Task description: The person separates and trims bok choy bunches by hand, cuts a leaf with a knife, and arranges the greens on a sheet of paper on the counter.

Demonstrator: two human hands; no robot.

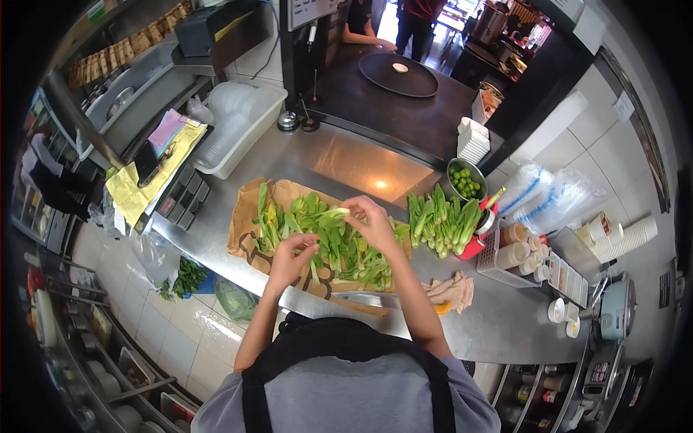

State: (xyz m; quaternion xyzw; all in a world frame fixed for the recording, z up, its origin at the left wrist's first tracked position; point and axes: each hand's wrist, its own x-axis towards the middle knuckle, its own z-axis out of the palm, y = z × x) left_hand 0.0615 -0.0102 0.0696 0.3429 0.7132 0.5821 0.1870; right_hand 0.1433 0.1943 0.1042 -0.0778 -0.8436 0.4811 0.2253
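Observation:
Loose leafy greens (332, 234) lie spread on brown paper (242, 227) on the steel counter. My right hand (369, 222) is closed on the pale stem end of one green, above the pile. To its left, my left hand (292, 260) is curled with fingertips near each other over the leaves; whether it holds a small piece is too small to tell. A stack of whole leafy greens (444, 220) sits on the bare counter right of the paper. Part of a metal blade or tray (368, 298) shows at the paper's front edge.
Behind the greens stands a bowl of limes (464, 180). A basket of containers (502, 260) and a crumpled cloth (451, 290) are on the right. At the left are a white bin (249, 130) and yellow papers (162, 173). Beyond the counter, people stand near a round tray (411, 81).

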